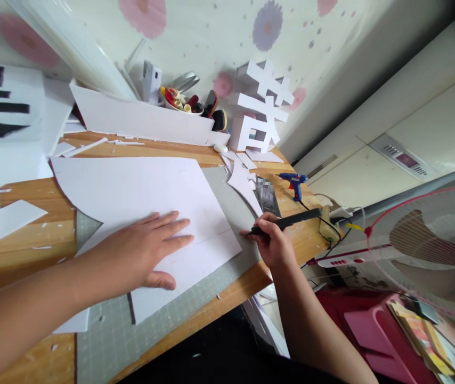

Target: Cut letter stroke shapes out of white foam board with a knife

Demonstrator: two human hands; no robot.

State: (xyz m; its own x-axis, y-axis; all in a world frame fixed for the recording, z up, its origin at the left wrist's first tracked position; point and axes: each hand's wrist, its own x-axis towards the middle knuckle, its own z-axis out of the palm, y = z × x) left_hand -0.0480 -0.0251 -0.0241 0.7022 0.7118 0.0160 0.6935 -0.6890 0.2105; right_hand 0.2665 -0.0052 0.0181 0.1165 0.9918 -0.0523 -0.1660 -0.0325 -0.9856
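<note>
My left hand [147, 248] lies flat with fingers spread on a large white foam sheet [139, 197], pressing it onto the grey cutting mat [107, 330]. My right hand [273, 242] is closed round a black corded cutting tool [287, 221], held like a pen. The tool's tip touches the right edge of the sheet, at the end of a thin line that runs across it. Off-cuts of white foam [243, 184] lie just beyond the tool.
A blue glue gun [294, 182] sits at the wooden table's far right edge. White foam letters [259, 106], a white tray with small tools [147, 120] and stacked boards stand at the back. An electric fan [423, 250] and a red stool [371, 330] stand to the right.
</note>
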